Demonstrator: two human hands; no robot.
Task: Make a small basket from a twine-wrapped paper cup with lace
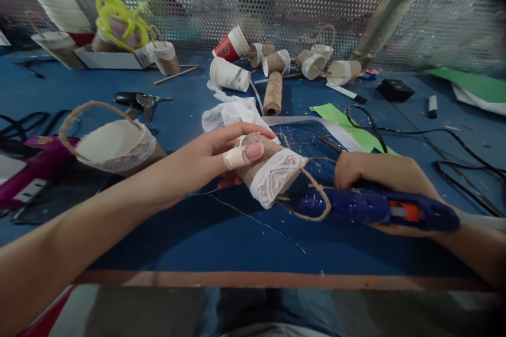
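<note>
My left hand (221, 155), with a bandage round its thumb, is wrapped about a small twine-covered paper cup (256, 168). The cup lies tilted on its side, mouth toward the right, with a white lace band (276, 176) at its rim and a twine handle (324, 197) looping out. My right hand (379, 174) grips a blue hot glue gun (356, 208), its fingers partly hidden behind the body. The gun's nozzle points left, close to the cup's rim by the lace; whether it touches cannot be made out. Thin loose threads trail on the table below.
Behind the cup lie white lace fabric (233, 110), a twine spool (272, 95), scissors (328, 142) and green paper (336, 118). Finished-looking cups (312, 63) stand along the back mesh. Left are a lace-rimmed basket cup (118, 145), keys (146, 102) and a purple glue gun (35, 168). Black cables (446, 134) run right.
</note>
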